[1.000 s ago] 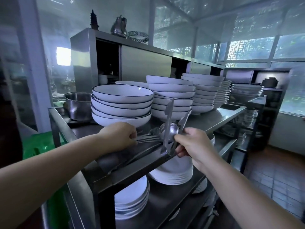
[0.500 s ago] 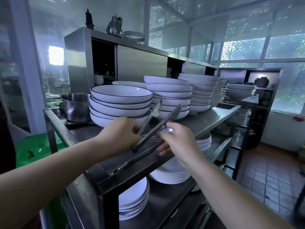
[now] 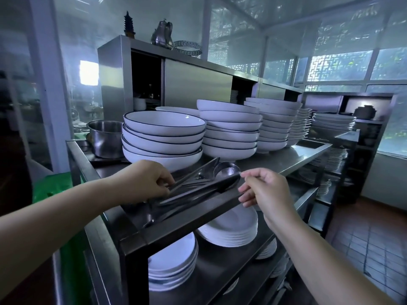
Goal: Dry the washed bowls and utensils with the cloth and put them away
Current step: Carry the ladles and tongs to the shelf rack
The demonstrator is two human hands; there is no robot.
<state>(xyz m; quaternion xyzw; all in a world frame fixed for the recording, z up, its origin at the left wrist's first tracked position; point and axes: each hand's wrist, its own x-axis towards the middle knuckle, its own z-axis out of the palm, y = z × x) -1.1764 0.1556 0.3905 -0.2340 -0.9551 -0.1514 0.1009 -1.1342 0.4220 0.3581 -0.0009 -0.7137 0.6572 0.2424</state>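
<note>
Steel tongs (image 3: 198, 172) and a ladle (image 3: 226, 169) lie among several metal utensils (image 3: 189, 194) at the front of the steel shelf top (image 3: 286, 159). My left hand (image 3: 145, 183) holds the handle ends of the utensils, fingers curled over them. My right hand (image 3: 264, 190) hovers just right of the ladle bowl with loosely bent fingers, holding nothing I can see. Stacks of white bowls (image 3: 163, 137) stand right behind the utensils. No cloth is visible.
More bowl stacks (image 3: 231, 128) and plates (image 3: 275, 122) fill the shelf top to the right. A steel pot (image 3: 103, 137) sits at the left. White plates (image 3: 231, 227) lie on the lower shelf. A steel cabinet (image 3: 187, 84) stands behind. Tiled floor (image 3: 370, 238) lies at the right.
The tongs, raised upright and then tilted by my right hand, now lie flat on the shelf. My right hand has let go and drawn back a little.
</note>
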